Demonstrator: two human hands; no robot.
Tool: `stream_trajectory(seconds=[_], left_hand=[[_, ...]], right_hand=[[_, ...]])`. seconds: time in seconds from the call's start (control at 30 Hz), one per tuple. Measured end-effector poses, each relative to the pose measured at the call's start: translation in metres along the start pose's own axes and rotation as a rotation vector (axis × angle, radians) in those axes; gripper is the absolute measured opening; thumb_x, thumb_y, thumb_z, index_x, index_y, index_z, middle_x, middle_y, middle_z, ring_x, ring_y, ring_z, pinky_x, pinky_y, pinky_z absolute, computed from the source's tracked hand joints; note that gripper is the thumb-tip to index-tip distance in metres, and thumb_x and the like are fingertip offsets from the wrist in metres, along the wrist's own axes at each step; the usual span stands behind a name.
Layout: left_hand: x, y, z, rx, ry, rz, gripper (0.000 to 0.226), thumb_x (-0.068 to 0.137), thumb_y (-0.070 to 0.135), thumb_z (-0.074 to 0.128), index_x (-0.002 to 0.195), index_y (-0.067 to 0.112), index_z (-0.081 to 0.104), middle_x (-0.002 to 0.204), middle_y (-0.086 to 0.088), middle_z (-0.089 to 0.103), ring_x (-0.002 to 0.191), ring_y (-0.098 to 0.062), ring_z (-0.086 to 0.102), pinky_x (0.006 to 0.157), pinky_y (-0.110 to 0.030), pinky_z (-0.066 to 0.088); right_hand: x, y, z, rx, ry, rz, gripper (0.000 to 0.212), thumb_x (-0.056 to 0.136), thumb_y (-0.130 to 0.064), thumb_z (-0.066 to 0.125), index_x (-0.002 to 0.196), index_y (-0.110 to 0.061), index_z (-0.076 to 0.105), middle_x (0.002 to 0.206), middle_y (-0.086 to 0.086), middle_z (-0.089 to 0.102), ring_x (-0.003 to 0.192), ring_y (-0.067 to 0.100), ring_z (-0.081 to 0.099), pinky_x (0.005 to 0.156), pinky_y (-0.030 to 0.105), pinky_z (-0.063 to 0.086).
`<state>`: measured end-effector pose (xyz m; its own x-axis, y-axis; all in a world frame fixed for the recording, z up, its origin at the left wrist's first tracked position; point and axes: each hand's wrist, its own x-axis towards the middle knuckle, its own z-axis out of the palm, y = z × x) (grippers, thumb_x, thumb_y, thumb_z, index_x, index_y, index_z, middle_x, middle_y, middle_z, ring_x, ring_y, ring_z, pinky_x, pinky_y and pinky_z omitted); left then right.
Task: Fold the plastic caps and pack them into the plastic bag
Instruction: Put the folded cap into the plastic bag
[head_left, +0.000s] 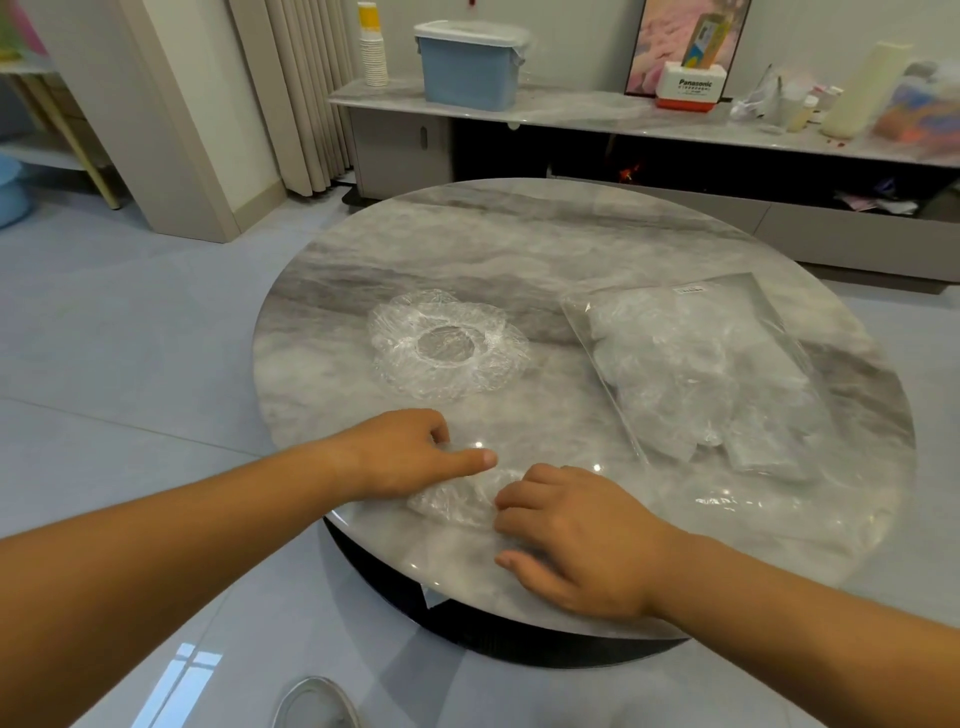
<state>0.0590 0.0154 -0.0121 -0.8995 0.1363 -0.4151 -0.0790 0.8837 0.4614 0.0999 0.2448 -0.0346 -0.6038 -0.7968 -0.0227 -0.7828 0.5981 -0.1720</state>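
Pinching 1 crumpled cap (457, 501) at the near table (519, 249) edge: left hand (405, 454) fingers (439, 431) curled on its left side, right hand (576, 540) fingers (511, 501) curled on its right. Fold looks half done. 1 open cap (447, 345) lies farther back, unfolded. Plastic bag (732, 296), right, already holds packed caps (675, 358).

even, bright indoor light; small glare spots seen on glossy tabletop (519, 249), window reflection on floor (179, 680). edges bent by wide-angle lens; bg slightly soft.
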Motion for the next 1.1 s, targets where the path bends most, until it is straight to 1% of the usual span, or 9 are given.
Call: stream_trajectory(seconds=[0.13, 0.23, 0.33, 0.5, 0.63, 0.8, 0.87, 0.97, 1.1], left_hand=[[-0.001, 0.003, 0.003, 0.093, 0.048, -0.049, 0.042, 0.08, 0.056, 0.075, 0.101, 0.022, 0.062, 0.093, 0.007, 0.063, 0.085, -0.01, 0.061, 0.071, -0.025, 0.048], [-0.002, -0.004, -0.002, 0.099, -0.006, -0.096, 0.033, 0.079, 0.04, 0.081, 0.095, 0.014, 0.069, 0.084, 0.002, 0.069, 0.073, -0.014, 0.062, 0.066, -0.026, 0.05], [-0.002, -0.012, -0.002, 0.047, -0.017, -0.109, 0.031, 0.078, 0.038, 0.084, 0.086, 0.012, 0.071, 0.07, 0.002, 0.065, 0.061, -0.012, 0.057, 0.062, -0.024, 0.048], [-0.002, -0.014, 0.0, -0.185, -0.011, -0.085, 0.026, 0.079, 0.025, 0.085, 0.08, 0.013, 0.063, 0.066, -0.002, 0.069, 0.056, -0.012, 0.061, 0.062, -0.026, 0.054], [-0.004, -0.008, 0.002, -0.516, -0.019, -0.11, 0.024, 0.082, 0.009, 0.082, 0.087, 0.007, 0.059, 0.063, -0.007, 0.063, 0.055, -0.015, 0.062, 0.064, -0.031, 0.062], [-0.005, -0.006, 0.008, -0.606, -0.069, -0.162, 0.027, 0.083, 0.008, 0.081, 0.104, 0.001, 0.064, 0.079, -0.011, 0.065, 0.061, -0.015, 0.067, 0.065, -0.03, 0.063], [-0.005, -0.006, 0.008, -0.644, -0.075, -0.16, 0.023, 0.084, 0.007, 0.08, 0.1, 0.003, 0.063, 0.082, -0.012, 0.065, 0.064, -0.017, 0.068, 0.065, -0.03, 0.063], [-0.003, -0.007, 0.009, -0.682, -0.071, -0.167, 0.02, 0.085, 0.007, 0.078, 0.093, 0.007, 0.06, 0.082, -0.013, 0.064, 0.064, -0.018, 0.067, 0.063, -0.029, 0.062], [-0.004, -0.002, 0.009, -0.714, -0.079, -0.182, 0.025, 0.087, 0.011, 0.077, 0.08, 0.011, 0.053, 0.066, -0.008, 0.057, 0.055, -0.017, 0.062, 0.056, -0.028, 0.059]], right_hand=[[-0.008, -0.005, 0.002, -0.093, -0.075, -0.006, 0.051, 0.102, -0.053, 0.022, 0.117, -0.023, 0.061, 0.126, -0.006, 0.058, 0.107, 0.019, 0.052, 0.088, 0.035, 0.044], [-0.017, -0.003, 0.008, -0.095, -0.034, 0.002, 0.045, 0.102, -0.05, 0.031, 0.119, -0.022, 0.062, 0.133, -0.006, 0.058, 0.11, 0.019, 0.055, 0.088, 0.034, 0.047], [-0.024, 0.0, 0.012, -0.066, 0.019, 0.006, 0.04, 0.101, -0.048, 0.04, 0.125, -0.023, 0.062, 0.139, -0.008, 0.057, 0.115, 0.016, 0.055, 0.091, 0.032, 0.048], [-0.025, -0.001, 0.011, -0.003, 0.044, 0.079, 0.055, 0.103, -0.049, 0.035, 0.151, -0.023, 0.036, 0.133, -0.01, 0.057, 0.117, 0.012, 0.05, 0.098, 0.031, 0.044], [-0.022, -0.002, 0.011, -0.015, 0.021, 0.13, 0.051, 0.102, -0.054, 0.031, 0.139, -0.027, 0.052, 0.134, -0.007, 0.053, 0.119, 0.015, 0.049, 0.101, 0.032, 0.041], [-0.017, -0.013, 0.004, -0.06, 0.122, 0.184, 0.045, 0.098, -0.054, 0.04, 0.122, -0.026, 0.064, 0.139, 0.001, 0.052, 0.123, 0.021, 0.048, 0.101, 0.037, 0.037], [-0.014, -0.019, 0.001, -0.022, 0.131, 0.162, 0.044, 0.099, -0.052, 0.041, 0.124, -0.024, 0.063, 0.141, 0.001, 0.05, 0.12, 0.02, 0.047, 0.097, 0.036, 0.039], [-0.009, -0.022, 0.004, 0.075, 0.036, 0.143, 0.047, 0.102, -0.051, 0.033, 0.129, -0.022, 0.059, 0.147, -0.001, 0.041, 0.122, 0.017, 0.041, 0.104, 0.033, 0.036], [-0.007, -0.019, 0.011, 0.114, -0.027, 0.132, 0.048, 0.103, -0.05, 0.027, 0.128, -0.021, 0.056, 0.146, -0.003, 0.04, 0.121, 0.016, 0.039, 0.107, 0.033, 0.035]])
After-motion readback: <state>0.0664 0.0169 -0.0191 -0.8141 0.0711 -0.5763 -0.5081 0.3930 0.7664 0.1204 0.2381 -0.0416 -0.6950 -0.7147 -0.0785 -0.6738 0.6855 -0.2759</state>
